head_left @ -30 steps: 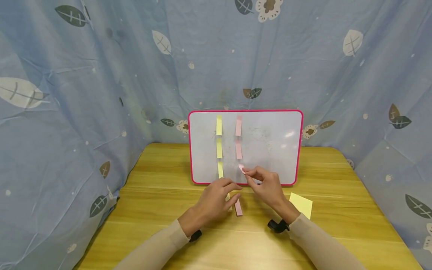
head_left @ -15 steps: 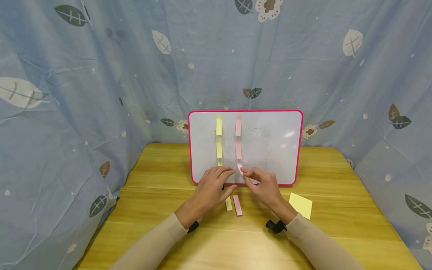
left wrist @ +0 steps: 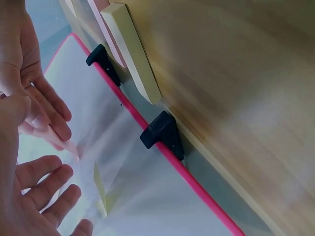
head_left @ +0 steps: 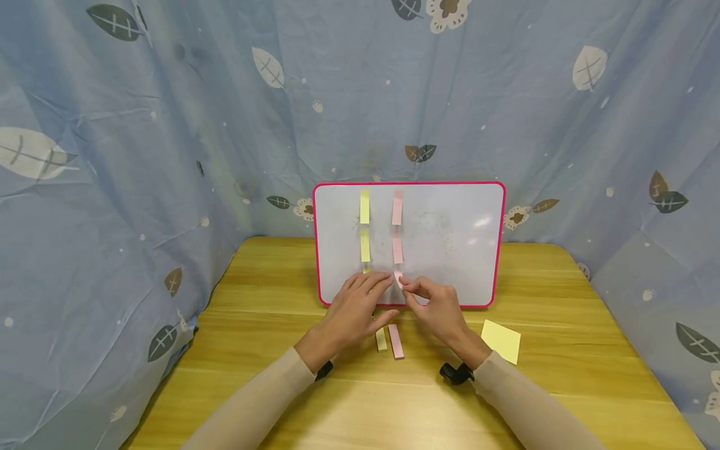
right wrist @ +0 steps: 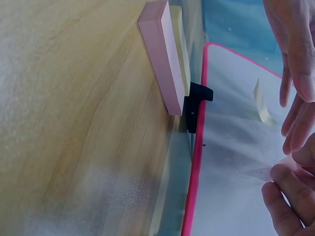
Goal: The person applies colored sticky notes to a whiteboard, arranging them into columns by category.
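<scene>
The slim pink paper strip (head_left: 399,279) is near the bottom edge of the white, pink-framed whiteboard (head_left: 450,256), left of the middle, under two matching pink strips (head_left: 397,208). It should handle as almost weightless, limp and easily creased, its face smooth and any adhesive end likely to cling to skin. The lower, free end seems the best place to hold, by a light pinch.

The right hand (head_left: 441,309) has its grip closed there, thumb and forefinger pinching the strip, its forearm angling in from the surface's (head_left: 562,375) near right corner. Whether the upper end touches the board is unclear. The left hand (head_left: 353,307) reaches from the near left corner, its grip loose, fingers extended, thumb apart, holding nothing; any fingertip contact is hard to tell.
</scene>
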{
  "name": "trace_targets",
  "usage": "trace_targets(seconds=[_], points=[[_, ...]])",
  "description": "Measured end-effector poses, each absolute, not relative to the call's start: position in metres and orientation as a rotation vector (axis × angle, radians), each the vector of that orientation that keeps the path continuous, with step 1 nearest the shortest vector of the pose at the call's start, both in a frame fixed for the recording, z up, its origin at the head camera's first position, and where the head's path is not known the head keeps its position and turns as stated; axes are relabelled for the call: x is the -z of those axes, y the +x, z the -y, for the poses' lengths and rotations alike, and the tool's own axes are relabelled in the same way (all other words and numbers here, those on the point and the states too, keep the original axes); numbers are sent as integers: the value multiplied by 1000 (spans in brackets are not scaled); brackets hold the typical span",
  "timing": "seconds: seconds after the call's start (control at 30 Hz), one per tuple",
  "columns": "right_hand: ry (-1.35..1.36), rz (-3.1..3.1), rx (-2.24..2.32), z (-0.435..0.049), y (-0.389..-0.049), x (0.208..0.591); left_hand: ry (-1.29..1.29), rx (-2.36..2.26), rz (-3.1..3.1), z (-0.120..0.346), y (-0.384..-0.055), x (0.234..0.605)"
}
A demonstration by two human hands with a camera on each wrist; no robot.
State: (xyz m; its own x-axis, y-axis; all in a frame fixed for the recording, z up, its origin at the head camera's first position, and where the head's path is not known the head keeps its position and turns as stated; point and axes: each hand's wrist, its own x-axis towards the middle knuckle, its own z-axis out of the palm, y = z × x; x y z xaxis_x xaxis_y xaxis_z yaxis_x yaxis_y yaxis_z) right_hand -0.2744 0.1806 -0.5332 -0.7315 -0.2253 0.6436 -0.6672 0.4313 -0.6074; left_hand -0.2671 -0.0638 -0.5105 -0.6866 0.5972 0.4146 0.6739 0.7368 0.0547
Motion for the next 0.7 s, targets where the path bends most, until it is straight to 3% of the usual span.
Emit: trace_targets(seconds=[0.7], points=[[722,2289,-1223,-180,-280,538,-1109,-113,2530,60,-286,507]])
